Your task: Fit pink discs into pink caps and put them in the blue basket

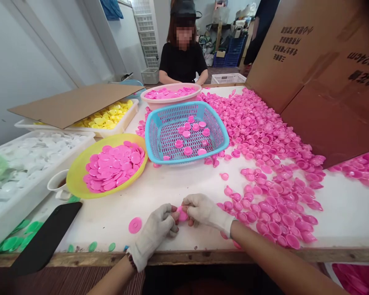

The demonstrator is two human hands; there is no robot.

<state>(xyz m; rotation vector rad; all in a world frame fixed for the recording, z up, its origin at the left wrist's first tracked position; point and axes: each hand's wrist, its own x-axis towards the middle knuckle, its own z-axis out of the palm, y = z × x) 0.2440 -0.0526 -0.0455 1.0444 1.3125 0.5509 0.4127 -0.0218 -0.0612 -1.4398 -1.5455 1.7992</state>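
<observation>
Near the front edge of the white table, my left hand (156, 229) and my right hand (203, 211) meet over a small pink plastic piece (182, 214). Both wear pale gloves with bare fingertips, and both pinch this piece; the fingers partly cover it. A flat pink disc (135, 225) lies just left of my left hand. To the right of my right hand spreads a heap of pink cup-shaped pieces (273, 188). Beyond my hands stands a blue basket (149, 153) with several pink assembled-looking pieces inside. A yellow bowl (75, 180) of pink discs is beside it.
A pink basin (172, 101) stands behind the basket. At left are trays of white pieces (27, 159) and yellow pieces (110, 116), a cardboard sheet (74, 102), a cup (57, 180) and a black phone (49, 237). A large carton (320, 90) borders the right. Another person (183, 57) sits opposite.
</observation>
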